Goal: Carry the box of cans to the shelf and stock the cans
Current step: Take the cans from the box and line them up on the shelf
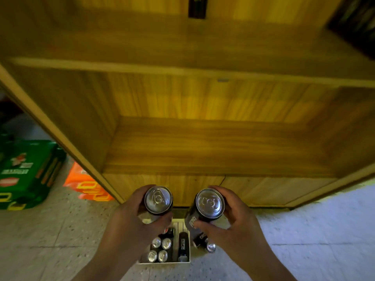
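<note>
My left hand (129, 222) grips a black can (158, 199) upright, its silver top facing me. My right hand (233, 222) grips a second black can (209, 203), tilted slightly left. Both cans hover just in front of the wooden shelf unit (213, 147), below its lower board, which is bare. Under my hands on the floor stands the white box (164, 262) holding several upright cans (162, 249) and one lying can (183, 247). Another can (204, 243) lies on the floor beside the box's right side.
A green carton (26, 173) and an orange pack (87, 185) sit on the tiled floor left of the shelf unit. An upper shelf board (182, 71) runs across above. Dark items (357, 23) show at the top right.
</note>
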{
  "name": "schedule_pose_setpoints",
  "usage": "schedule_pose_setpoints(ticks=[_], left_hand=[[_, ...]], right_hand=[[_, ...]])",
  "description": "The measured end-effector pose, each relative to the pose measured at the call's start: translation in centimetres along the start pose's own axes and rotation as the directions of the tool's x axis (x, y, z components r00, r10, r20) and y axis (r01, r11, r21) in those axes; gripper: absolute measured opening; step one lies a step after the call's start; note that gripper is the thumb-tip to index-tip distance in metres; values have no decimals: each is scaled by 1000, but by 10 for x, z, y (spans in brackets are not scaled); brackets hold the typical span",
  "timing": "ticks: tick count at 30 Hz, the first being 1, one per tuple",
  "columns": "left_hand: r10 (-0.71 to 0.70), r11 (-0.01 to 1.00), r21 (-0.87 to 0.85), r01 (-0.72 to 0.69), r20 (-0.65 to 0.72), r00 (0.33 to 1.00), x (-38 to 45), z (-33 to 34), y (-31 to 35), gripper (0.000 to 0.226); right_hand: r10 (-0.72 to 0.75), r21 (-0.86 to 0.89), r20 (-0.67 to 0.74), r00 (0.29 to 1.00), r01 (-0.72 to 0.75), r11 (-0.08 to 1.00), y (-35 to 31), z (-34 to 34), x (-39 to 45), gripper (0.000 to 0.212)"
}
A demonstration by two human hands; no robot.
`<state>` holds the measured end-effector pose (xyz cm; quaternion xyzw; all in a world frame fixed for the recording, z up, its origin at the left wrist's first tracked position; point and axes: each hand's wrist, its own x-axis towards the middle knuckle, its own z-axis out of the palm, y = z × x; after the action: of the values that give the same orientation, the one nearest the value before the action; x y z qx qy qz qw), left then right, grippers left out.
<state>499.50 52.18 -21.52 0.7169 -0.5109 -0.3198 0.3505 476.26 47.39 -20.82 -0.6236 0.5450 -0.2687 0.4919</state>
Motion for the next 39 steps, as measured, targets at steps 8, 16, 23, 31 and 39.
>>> schedule_pose_setpoints(ticks=[8, 16, 23, 31, 39], left_hand=[[45, 998, -48, -45, 1, 999, -12, -99, 207, 61], [93, 986, -131, -102, -77, 993, -17, -128, 314, 46], [126, 976, -166, -141, -94, 988, 23, -150, 344, 39], [167, 963, -191, -190, -129, 977, 109, -158, 343, 47], [85, 965, -238, -111, -115, 990, 211, -155, 331, 69]], right_hand=[[-108, 17, -35, 994, 109, 994, -195, -110, -31, 79], [-224, 51, -67, 972, 228, 972, -276, -169, -33, 62], [-233, 54, -86, 969, 238, 970, -307, -182, -2, 68], [-176, 134, -144, 974, 195, 972, -324, -187, 46, 54], [-196, 109, -136, 971, 212, 971, -326, -201, 147, 58]])
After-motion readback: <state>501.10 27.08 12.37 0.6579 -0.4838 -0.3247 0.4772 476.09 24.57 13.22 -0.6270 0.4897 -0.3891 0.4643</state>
